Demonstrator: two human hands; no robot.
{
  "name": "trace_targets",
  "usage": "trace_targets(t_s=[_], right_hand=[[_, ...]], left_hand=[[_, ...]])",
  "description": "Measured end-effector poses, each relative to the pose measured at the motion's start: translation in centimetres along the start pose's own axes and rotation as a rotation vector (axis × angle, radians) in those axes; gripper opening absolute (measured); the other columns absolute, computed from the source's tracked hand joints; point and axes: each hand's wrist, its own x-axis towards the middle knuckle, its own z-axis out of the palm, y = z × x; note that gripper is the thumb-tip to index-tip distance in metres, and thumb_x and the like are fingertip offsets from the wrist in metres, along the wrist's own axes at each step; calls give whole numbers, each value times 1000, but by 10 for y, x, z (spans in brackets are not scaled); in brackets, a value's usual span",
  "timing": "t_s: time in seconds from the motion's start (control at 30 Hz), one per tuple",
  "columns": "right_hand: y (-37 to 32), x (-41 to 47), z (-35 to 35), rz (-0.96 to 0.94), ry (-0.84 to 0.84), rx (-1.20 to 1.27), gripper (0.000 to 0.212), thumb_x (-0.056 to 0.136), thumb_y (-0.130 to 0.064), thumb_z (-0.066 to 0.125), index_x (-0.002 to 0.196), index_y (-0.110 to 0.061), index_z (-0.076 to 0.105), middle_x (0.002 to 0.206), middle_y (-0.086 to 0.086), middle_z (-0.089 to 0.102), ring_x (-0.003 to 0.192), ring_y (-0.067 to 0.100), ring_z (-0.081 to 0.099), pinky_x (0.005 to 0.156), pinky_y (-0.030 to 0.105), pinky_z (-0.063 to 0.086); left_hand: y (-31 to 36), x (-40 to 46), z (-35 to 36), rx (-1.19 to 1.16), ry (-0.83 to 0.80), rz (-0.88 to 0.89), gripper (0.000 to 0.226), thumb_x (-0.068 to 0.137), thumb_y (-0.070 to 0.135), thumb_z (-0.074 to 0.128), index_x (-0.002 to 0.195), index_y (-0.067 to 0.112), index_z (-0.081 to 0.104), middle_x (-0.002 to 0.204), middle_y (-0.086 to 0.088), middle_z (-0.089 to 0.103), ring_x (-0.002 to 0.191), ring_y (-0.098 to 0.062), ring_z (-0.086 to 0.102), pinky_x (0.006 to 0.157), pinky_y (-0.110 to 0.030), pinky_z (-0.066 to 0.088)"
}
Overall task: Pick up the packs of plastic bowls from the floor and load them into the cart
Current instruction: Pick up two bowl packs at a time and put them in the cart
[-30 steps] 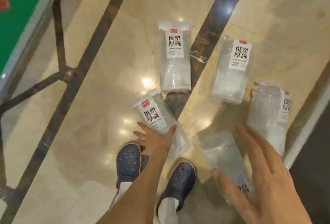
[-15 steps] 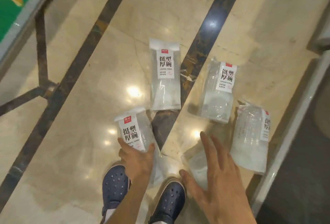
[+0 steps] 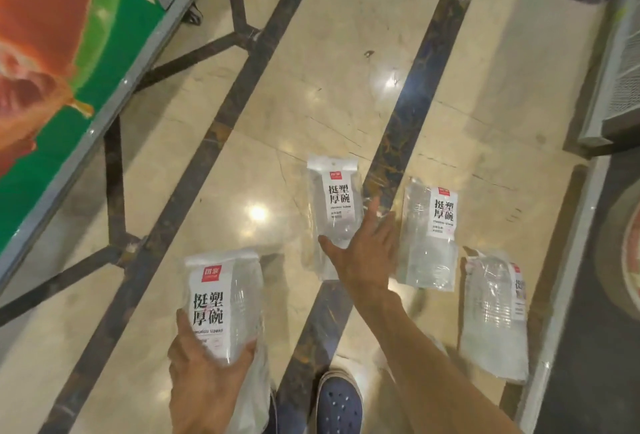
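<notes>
Several clear packs of plastic bowls with white labels are in view. My left hand (image 3: 204,378) grips the lower part of one pack (image 3: 225,298) and holds it off the floor at the lower left. My right hand (image 3: 363,253) stretches forward with its fingers spread and holds nothing. It is at the near end of the middle pack (image 3: 330,205), which lies on the floor. Two more packs lie to the right, one beside my right hand (image 3: 431,236) and one nearer the right edge (image 3: 495,322).
The marble floor (image 3: 277,122) has dark inlaid stripes. A green and orange panel with a metal edge (image 3: 79,94) runs along the left. A metal mesh unit (image 3: 620,63) stands at the upper right above a dark strip. My blue shoe (image 3: 339,406) is at the bottom.
My left hand has lifted the pack it was grasping off the floor. My right hand has left the nearest pack and reached forward to the middle one. The view has tilted upward.
</notes>
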Motion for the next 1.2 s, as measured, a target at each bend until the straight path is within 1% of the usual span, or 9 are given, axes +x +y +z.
trace_targets(t_s=[0.1, 0.2, 0.3, 0.4, 0.5, 0.63, 0.77, 0.97, 1.2], right_hand=[[4, 51, 49, 94, 4, 7, 136, 69, -76, 73, 156, -29, -21, 166, 21, -14, 154, 42, -4, 121, 64, 13], [9, 84, 101, 97, 34, -47, 139, 64, -85, 68, 157, -29, -20, 166, 22, -13, 153, 45, 1, 118, 68, 17], [24, 96, 130, 61, 118, -132, 139, 63, -88, 65, 157, -30, -20, 166, 24, -8, 152, 46, 9, 114, 68, 25], [40, 106, 135, 43, 213, -97, 134, 64, -84, 69, 159, -31, -10, 161, 27, 15, 143, 48, 30, 107, 66, 38], [44, 103, 128, 5, 222, -68, 128, 68, -77, 72, 159, -31, -6, 150, 27, 33, 135, 47, 39, 106, 63, 39], [35, 83, 105, -22, 150, -58, 127, 68, -73, 75, 158, -34, -6, 144, 25, 39, 131, 46, 42, 106, 62, 40], [20, 52, 42, -58, 117, -4, 127, 67, -73, 75, 158, -38, -5, 144, 20, 39, 128, 42, 46, 102, 58, 46], [-18, -11, -112, -173, 271, 8, 121, 64, -79, 70, 160, -28, 17, 136, 17, 51, 120, 37, 52, 89, 53, 54], [-64, -140, -372, -146, 231, 40, 121, 74, -79, 63, 156, -41, -17, 155, 9, 25, 141, 29, 27, 111, 47, 36]], left_hand=[[-3, 23, 20, -96, 74, -16, 144, 46, 50, 97, 160, 29, 10, 150, -24, 36, 134, -43, 39, 107, -63, 36], [-20, 50, 40, -201, 99, 22, 155, 24, 71, 70, 161, 21, 15, 150, -24, 39, 134, -42, 40, 110, -57, 34], [-56, 73, 55, -183, 81, 38, 151, 30, 76, 68, 161, 26, 11, 157, -15, 35, 141, -32, 34, 116, -52, 29], [-75, 79, 59, -169, 24, 35, 142, 39, 75, 70, 159, 32, 6, 163, -7, 23, 147, -28, 30, 119, -52, 29], [-73, 69, 57, -201, 81, 48, 147, 29, 71, 73, 158, 38, 10, 151, -15, 36, 137, -35, 40, 113, -57, 35], [-54, 55, 41, -218, 62, 47, 148, 29, 68, 79, 158, 39, 11, 149, -14, 39, 137, -33, 39, 113, -58, 36], [-10, 37, 13, -199, 44, 86, 142, 51, 38, 100, 159, 39, 7, 150, -10, 37, 135, -30, 39, 112, -58, 35], [98, -20, -60, -244, 30, 314, 137, 54, 44, 98, 158, 40, 10, 149, -9, 41, 135, -31, 38, 109, -63, 37], [253, -154, -198, -159, -40, 583, 125, 52, 56, 91, 152, 46, 16, 123, -4, 54, 113, -31, 52, 92, -56, 51]])
